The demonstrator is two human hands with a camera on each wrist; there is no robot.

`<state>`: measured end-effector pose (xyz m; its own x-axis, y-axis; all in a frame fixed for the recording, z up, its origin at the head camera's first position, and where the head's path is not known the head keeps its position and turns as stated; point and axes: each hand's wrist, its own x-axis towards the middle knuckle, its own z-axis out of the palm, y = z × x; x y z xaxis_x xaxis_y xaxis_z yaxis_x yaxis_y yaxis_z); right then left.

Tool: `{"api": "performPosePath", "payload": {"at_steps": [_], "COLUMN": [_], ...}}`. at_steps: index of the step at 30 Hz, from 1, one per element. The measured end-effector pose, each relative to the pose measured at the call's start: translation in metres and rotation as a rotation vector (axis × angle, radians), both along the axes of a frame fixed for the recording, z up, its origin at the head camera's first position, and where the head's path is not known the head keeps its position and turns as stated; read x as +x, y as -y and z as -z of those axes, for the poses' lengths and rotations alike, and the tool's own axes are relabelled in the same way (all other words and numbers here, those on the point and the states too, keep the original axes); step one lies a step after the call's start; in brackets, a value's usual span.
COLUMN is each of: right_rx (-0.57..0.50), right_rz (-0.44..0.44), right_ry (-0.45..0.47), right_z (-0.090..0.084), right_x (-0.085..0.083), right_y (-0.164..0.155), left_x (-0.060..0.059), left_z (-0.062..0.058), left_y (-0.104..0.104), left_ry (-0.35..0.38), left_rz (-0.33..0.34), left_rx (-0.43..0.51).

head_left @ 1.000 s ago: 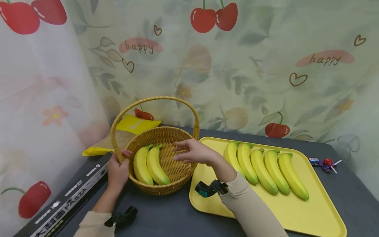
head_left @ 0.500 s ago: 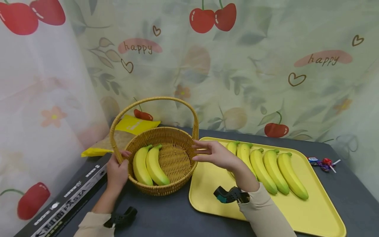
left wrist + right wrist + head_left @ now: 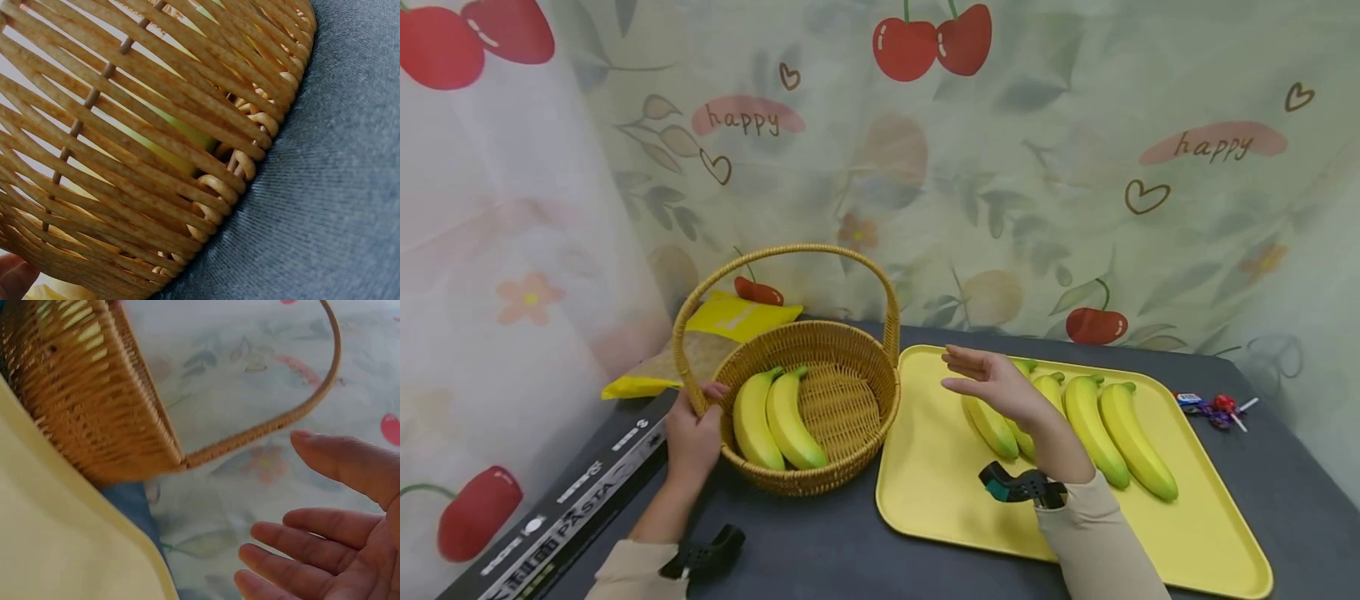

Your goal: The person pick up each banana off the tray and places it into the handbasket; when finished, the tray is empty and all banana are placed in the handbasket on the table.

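A round wicker basket (image 3: 850,358) with a tall hoop handle stands on the dark table and holds two yellow bananas (image 3: 778,421). My left hand (image 3: 694,433) grips the basket's left rim at the handle base. To the right lies a yellow tray (image 3: 925,475) with several bananas (image 3: 1112,429) in a row. My right hand (image 3: 992,385) hovers open above the leftmost tray bananas, fingers straight, holding nothing. In the right wrist view the open right hand (image 3: 325,544) shows beside the wicker basket (image 3: 81,406). The left wrist view shows only the wicker basket's wall (image 3: 144,125).
A yellow snack bag (image 3: 730,321) lies behind the basket. A black pasta box (image 3: 561,517) sits along the table's left edge. Wrapped lollipops (image 3: 1213,408) lie right of the tray. A cherry-print curtain hangs close behind and at the left.
My right hand has moved right, from over the basket to above the tray's leftmost bananas, still empty. The left hand has kept its grip on the basket rim.
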<state>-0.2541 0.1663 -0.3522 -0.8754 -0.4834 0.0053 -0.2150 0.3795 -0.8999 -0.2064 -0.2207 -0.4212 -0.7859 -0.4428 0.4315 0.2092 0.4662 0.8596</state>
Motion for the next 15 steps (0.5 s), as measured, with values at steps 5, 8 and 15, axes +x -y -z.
{"api": "performPosePath", "payload": {"at_steps": [5, 8, 15], "right_rx": [0.018, 0.038, 0.032], "right_rz": [0.095, 0.175, 0.267], "right_ry": [0.015, 0.043, 0.036], "right_z": [0.014, 0.022, 0.035], "right_x": [-0.005, -0.008, -0.017], "right_y": [-0.012, -0.016, -0.017], "left_x": [-0.001, -0.001, 0.000], "left_z": [0.001, 0.001, 0.000], "left_y": [0.000, 0.000, 0.000], "left_ry": [0.012, 0.014, -0.002], "left_rz": [0.003, 0.002, -0.014], "left_rx": [-0.002, -0.004, 0.000]}}
